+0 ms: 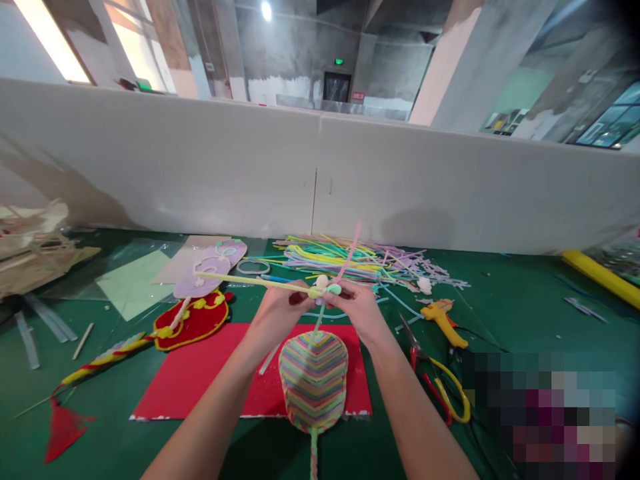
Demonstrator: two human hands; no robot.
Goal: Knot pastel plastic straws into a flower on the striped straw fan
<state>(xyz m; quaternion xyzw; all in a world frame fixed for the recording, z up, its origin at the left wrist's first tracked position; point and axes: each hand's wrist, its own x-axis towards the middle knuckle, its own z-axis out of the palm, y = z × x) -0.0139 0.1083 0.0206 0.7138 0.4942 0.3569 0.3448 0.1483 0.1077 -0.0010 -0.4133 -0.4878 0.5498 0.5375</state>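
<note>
Left hand (285, 303) and right hand (363, 310) close together, fingertips of both pinched on a small coil cluster (321, 291), rounded bits in yellow, pale pink and mint. Cluster is held up mid-view, just beyond the top of the fan. Yellow strip (240, 278) sticks out left from it, pink strip (351, 250) slants up, green strip (319, 320) runs down toward the fan. Strips look soft, maybe chenille.

Fan (313, 380): rounded paddle shape, ribbed pastel chevron stripes, twisted handle (314, 453) toward the wearer. Red sheet (200, 380) behind it, flat, whitish near edge.

Right: scissors (453, 393), red and yellow loops, blades parted; yellow glue gun (443, 320) beyond. Left: red plush-looking piece (193, 323) with yellow trim, purple rounded shapes (200, 270), red tassel (65, 430), pale green sheet (133, 283), clear sticks (50, 317).

Farther: loose heap of coloured strips (330, 257) by a smooth white partition (210, 167). Green tabletop (525, 320). Background: bare concrete-look walls, lit green sign (339, 61), red sign (358, 96), lettering too small to read
</note>
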